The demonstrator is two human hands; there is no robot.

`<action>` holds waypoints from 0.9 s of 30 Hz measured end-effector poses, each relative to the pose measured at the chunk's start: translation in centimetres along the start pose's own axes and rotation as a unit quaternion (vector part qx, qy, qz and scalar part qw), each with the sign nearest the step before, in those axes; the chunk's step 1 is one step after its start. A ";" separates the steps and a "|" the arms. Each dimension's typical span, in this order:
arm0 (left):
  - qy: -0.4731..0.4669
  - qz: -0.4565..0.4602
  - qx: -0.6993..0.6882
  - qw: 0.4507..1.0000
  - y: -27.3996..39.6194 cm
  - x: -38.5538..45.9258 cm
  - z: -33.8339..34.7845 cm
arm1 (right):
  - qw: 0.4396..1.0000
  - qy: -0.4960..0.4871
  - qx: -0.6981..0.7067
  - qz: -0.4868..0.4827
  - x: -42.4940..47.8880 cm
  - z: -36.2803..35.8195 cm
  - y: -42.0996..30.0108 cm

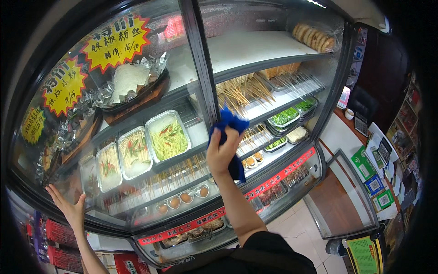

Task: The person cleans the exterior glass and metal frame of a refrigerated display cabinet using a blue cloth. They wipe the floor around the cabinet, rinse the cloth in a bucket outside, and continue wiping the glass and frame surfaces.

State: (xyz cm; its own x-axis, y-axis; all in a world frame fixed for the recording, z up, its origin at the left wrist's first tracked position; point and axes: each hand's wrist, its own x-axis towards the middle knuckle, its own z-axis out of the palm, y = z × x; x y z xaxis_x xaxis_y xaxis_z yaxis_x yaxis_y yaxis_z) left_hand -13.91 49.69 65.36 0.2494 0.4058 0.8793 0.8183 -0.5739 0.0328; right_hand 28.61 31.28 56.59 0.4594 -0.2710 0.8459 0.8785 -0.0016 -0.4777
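My right hand [224,149] grips a bunched blue cloth [237,120] at the dark upright door frame [205,65] in the middle of a glass-fronted display fridge. Part of the cloth hangs below my wrist. At the lower left, my left hand [70,205] has its fingers spread near the fridge's glass and lower frame, and holds nothing. Behind the glass between my hands are foil trays of shredded vegetables with peppers [170,137], skewers, and eggs in small cups [186,197]. Above them, clear noodles [128,82] sit on a foil-lined wooden platter.
Yellow starburst price signs [116,42] are on the left glass. Red lettered strips [280,173] run along the fridge's lower edge. At the right stand a counter [345,126] with a white cup [349,113] and code cards, and a low framed glass gate [342,198].
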 end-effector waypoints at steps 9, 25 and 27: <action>0.001 -0.011 0.013 1.000 -0.1 0.2 -0.3 | 1.000 0.010 -0.021 0.004 17.7 7.6 -9.8; -0.014 0.100 0.066 0.993 -3.1 -0.1 2.2 | 0.985 0.022 -0.116 0.123 -16.5 -2.3 7.3; -0.009 0.112 0.077 0.991 -4.2 -0.3 2.4 | 0.987 0.016 -0.074 0.144 -16.7 -2.3 7.4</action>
State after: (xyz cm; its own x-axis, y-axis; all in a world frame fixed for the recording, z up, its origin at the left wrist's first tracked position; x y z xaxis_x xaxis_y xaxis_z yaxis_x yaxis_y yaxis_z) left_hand -16.16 53.65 63.87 0.4413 0.2952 0.8474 0.8107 -0.5360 -0.2355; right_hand 27.14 33.56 38.36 0.6806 -0.3111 0.6633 0.6826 -0.0598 -0.7284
